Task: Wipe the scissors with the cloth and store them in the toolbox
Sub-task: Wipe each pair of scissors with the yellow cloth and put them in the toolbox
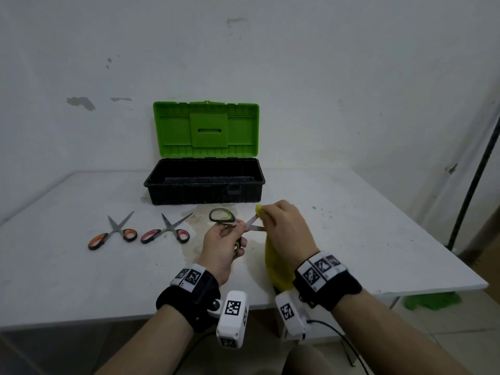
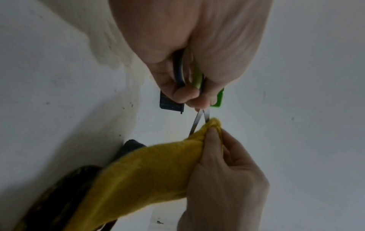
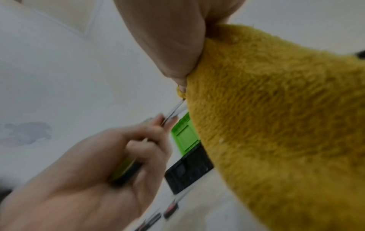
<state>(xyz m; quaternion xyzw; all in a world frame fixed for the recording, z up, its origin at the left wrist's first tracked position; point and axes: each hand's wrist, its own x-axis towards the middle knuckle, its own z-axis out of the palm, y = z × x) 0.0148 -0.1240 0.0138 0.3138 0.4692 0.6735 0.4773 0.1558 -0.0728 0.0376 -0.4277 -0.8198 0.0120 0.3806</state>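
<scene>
My left hand grips the green-handled scissors by their handles, blades spread and pointing right, above the table. In the left wrist view the scissors stick out below my curled fingers. My right hand pinches the yellow cloth round one blade near its tip; the rest of the cloth hangs down. In the right wrist view the cloth fills the right side and the scissors meet it. The toolbox, black with a raised green lid, stands open behind the hands.
Two more scissors lie on the white table at the left: an orange-handled pair and a pink-handled pair. A stain marks the table under my hands. A dark pole stands at the right, past the table edge.
</scene>
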